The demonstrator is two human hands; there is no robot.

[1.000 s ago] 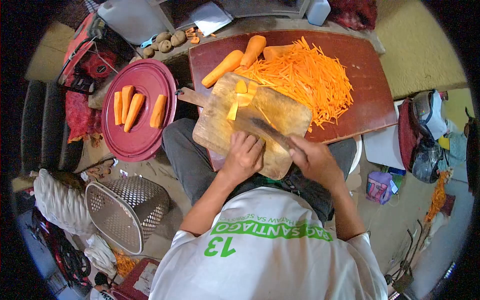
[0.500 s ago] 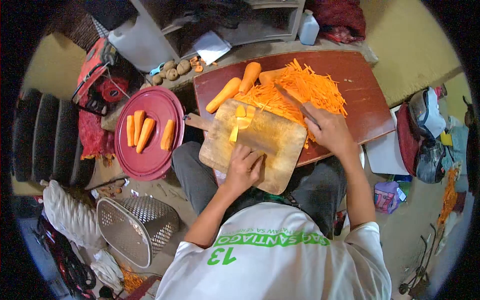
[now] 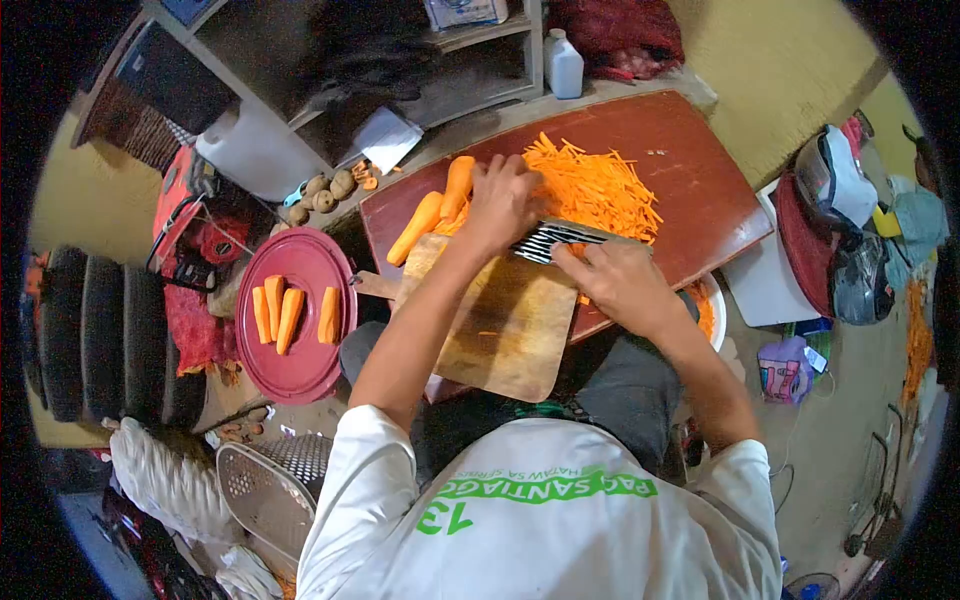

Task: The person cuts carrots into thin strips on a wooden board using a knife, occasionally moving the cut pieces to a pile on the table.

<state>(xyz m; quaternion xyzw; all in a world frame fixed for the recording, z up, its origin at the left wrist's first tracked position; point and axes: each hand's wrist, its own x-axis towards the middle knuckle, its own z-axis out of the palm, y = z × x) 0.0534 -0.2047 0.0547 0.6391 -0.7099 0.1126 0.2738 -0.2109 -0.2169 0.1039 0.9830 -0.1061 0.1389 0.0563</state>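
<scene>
My left hand (image 3: 505, 198) reaches across to the back of the red board, over the near left side of the shredded carrot pile (image 3: 600, 185). Its fingers bend downward, and the fingertips and anything under them are hidden. In my right hand (image 3: 620, 285) is a knife (image 3: 560, 240), its broad blade turned toward me and streaked black and silver. The blade lies between the pile and the wooden chopping board (image 3: 510, 335). Two whole carrots (image 3: 415, 228) rest left of the pile. My left forearm covers part of the chopping board, where carrot slices lay earlier.
A red round lid (image 3: 290, 375) at left bears several peeled carrots (image 3: 290, 318). The red board (image 3: 700, 200) reaches over my lap. Behind it are potatoes (image 3: 325, 200) and a white bottle (image 3: 563, 65). A basket (image 3: 262, 490) stands at lower left, a bowl (image 3: 718, 310) at right.
My left hand has left the chopping board and moved forward to the pile. My right hand has drawn the knife nearer and turned its blade flat. The view has shifted a little.
</scene>
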